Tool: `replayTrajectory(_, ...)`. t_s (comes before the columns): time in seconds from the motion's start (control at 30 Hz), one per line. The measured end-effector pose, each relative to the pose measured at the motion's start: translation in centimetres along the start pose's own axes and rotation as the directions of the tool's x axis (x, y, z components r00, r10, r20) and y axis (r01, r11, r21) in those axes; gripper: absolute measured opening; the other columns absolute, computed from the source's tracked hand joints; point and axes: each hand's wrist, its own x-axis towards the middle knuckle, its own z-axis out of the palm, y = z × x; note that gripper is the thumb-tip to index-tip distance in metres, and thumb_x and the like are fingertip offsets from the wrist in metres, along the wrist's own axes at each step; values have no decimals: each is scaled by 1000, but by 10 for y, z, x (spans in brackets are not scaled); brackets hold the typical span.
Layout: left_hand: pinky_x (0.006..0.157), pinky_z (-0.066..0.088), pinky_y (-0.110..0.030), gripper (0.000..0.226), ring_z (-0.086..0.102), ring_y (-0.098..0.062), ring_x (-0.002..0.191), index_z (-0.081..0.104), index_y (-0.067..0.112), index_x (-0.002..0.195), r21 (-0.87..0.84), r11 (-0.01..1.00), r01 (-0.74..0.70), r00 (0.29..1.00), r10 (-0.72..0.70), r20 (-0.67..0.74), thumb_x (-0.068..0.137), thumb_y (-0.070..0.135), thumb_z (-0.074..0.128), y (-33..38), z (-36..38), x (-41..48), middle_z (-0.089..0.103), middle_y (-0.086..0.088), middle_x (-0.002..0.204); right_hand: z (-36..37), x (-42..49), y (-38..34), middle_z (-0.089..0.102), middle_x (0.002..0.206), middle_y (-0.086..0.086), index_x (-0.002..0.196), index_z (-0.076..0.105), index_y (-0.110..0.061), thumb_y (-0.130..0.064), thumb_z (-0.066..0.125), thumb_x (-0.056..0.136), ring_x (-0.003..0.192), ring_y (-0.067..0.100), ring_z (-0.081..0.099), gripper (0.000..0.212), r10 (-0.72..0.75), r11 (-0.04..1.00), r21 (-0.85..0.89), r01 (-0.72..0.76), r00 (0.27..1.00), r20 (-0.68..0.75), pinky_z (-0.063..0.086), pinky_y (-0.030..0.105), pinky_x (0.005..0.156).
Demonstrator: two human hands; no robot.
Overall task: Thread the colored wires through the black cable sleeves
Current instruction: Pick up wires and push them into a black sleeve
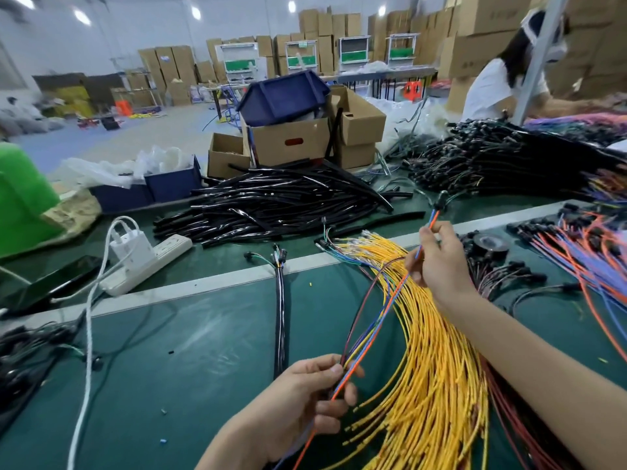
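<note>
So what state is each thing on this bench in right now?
Left hand, pinching the held wires low down.
Right hand, pinching them higher up.
Held wires, stretched between both hands, unsleeved.
Yellow wires, lying loose.
Black sleeves, heaped, untouched.
Power strip, chargers plugged in.

We've got glossy black plastic cable sleeves [271, 205] piled upper middle, smooth yellow insulated wires [427, 351], matt green worktop [203, 351], brown cardboard boxes [288, 140] behind.

A white power strip [149, 262] lies on the green table [203, 334] near a flat black device [51, 283]. Farther back, a blue bin [283, 96] sits tilted atop cardboard boxes [288, 144].
</note>
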Motion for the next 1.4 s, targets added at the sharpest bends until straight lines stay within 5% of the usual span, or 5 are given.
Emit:
replayTrajectory(0.4,41,30,-13,23,32,-4,47,69,3,98,145,983,-109,987,125,-104,92,13,48,-5,5,1,45,2,58,-40,53,-14,57,78,23,100,50,-16,-10,39,102,44,15,59,13,220,969,-106,-225,974,-55,44,16,35)
replayTrajectory(0.57,41,27,-14,27,28,-3,41,63,7,97,611,758,-227,883,426,-200,101,6,36,-11,5,3,44,10,54,-33,11,-45,69,103,13,111,67,-10,-38,57,92,100,31,60,34,-134,437,-872,221,975,179,48,39,87)
replayTrajectory(0.77,40,26,-12,29,30,-1,41,49,11,73,645,730,-227,865,456,-212,100,6,38,1,6,-5,46,6,55,38,-90,-18,68,110,-2,129,51,-29,-35,44,99,107,17,59,32,3,327,-381,865,402,916,38,37,102)
replayTrajectory(1.13,62,54,-19,3,64,-9,63,69,10,78,552,722,-417,473,691,-546,80,8,69,9,-10,-9,68,2,66,32,-89,11,65,70,-1,111,70,-10,-14,69,83,61,7,56,28,-411,676,-240,697,627,662,43,16,59)
replayTrajectory(1.4,65,57,-22,19,65,-8,56,78,6,78,-104,812,-574,691,412,-593,69,13,63,7,4,-4,66,-7,61,27,-89,11,67,71,-3,110,70,-12,-10,69,82,65,6,59,28,-389,756,-191,626,665,637,41,12,60)
